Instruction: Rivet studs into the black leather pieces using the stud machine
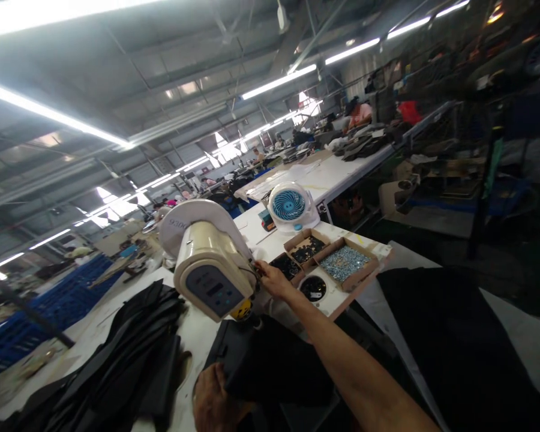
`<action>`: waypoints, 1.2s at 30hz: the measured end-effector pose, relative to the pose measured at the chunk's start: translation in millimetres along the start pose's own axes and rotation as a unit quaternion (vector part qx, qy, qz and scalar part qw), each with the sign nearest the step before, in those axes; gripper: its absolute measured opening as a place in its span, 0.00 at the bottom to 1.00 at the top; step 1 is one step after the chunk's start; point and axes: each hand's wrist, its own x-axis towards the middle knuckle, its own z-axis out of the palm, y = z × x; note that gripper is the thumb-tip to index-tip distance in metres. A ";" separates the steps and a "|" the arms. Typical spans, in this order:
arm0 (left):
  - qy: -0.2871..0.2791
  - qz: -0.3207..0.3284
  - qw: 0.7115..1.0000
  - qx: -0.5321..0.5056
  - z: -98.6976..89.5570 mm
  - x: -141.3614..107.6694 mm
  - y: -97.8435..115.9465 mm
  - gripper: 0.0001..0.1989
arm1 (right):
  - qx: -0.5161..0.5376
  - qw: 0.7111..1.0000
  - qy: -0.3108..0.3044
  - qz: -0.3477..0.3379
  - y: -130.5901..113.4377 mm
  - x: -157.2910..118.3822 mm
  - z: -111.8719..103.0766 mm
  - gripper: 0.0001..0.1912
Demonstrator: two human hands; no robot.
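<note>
Some black cloth [274,360] lies against my bent left fingers [218,374]; a machine [207,255] stands at my right fingers [264,268]. How far either set closes, or on what, I can't tell from here.

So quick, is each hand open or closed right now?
Left hand: bent at the edge of the black cloth; its grip can't be told.
Right hand: fingers at the machine's side; open or closed can't be told.
</note>
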 end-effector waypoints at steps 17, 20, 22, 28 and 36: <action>-0.023 0.062 0.985 0.162 -22.1 -13.4 22.8 0.19 | -0.057 0.974 0.175 0.135 3.8 -139.5 -80.5 0.22; -0.031 0.035 0.990 0.134 -32.0 -13.4 32.6 0.17 | -0.097 0.970 0.171 0.141 6.1 -150.8 -85.6 0.22; -0.035 0.015 0.992 0.117 -36.3 -13.6 36.4 0.16 | -0.164 0.970 0.136 0.117 6.7 -154.7 -83.4 0.20; -0.029 -0.018 0.996 0.078 -38.8 -15.0 39.7 0.14 | -0.342 0.937 0.066 0.003 7.4 -163.9 -66.2 0.18; 0.028 -0.063 0.997 0.018 -31.3 -15.0 32.2 0.17 | -0.365 0.930 0.042 -0.029 7.6 -167.6 -67.4 0.16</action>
